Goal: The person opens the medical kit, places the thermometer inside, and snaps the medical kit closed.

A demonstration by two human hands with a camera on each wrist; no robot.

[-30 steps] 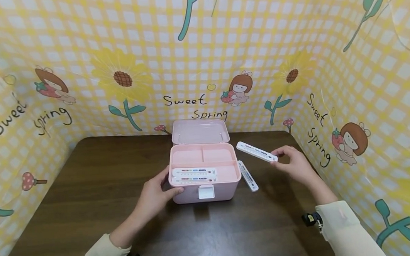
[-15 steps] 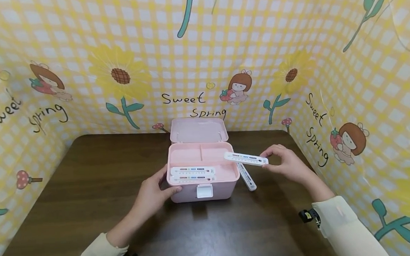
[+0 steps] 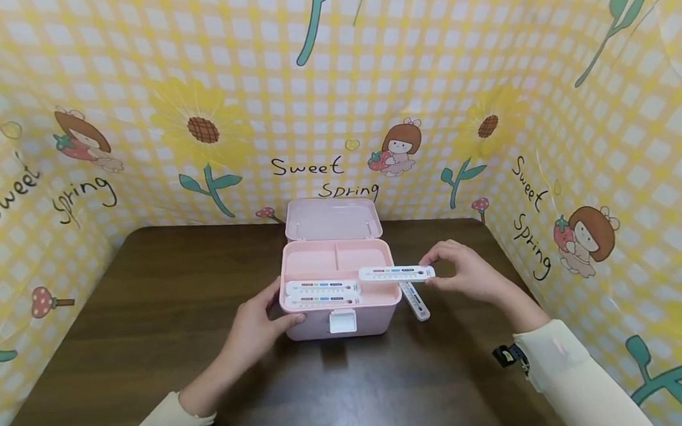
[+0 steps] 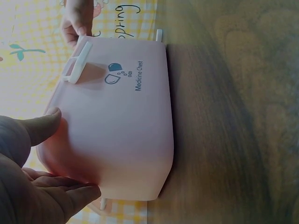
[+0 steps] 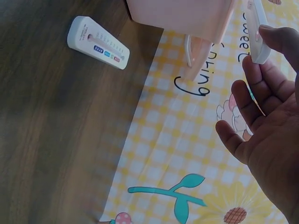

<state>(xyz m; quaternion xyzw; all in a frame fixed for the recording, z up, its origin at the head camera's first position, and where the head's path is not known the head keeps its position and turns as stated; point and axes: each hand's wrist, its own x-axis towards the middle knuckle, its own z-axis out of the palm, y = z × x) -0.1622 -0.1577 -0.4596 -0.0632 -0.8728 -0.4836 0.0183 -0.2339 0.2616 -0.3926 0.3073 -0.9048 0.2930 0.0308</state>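
A pink medicine chest (image 3: 367, 324) stands open on the table, its lid (image 3: 332, 218) tipped back. My left hand (image 3: 257, 327) grips its front left corner, thumb on the front and fingers along the side. Between thumb and fingers, my right hand (image 3: 465, 272) pinches one end of a flat white thermometer (image 3: 396, 274), level over the right part of the front compartment. Two similar thermometers (image 3: 323, 287) lie side by side in that compartment's left part. Another thermometer (image 5: 99, 43) rests on the table, against the chest's right side in the head view.
Two smaller compartments (image 3: 308, 256) fill the rear of the chest. A white latch (image 3: 343, 321) sits at its front. Around the dark wooden table (image 3: 148, 281) hangs a yellow checked cloth (image 3: 312, 111) with flowers and lettering, close behind the lid.
My right hand has carried the thermometer leftward from beside the chest to over its front compartment, turning it level. My left hand keeps its grip on the chest.
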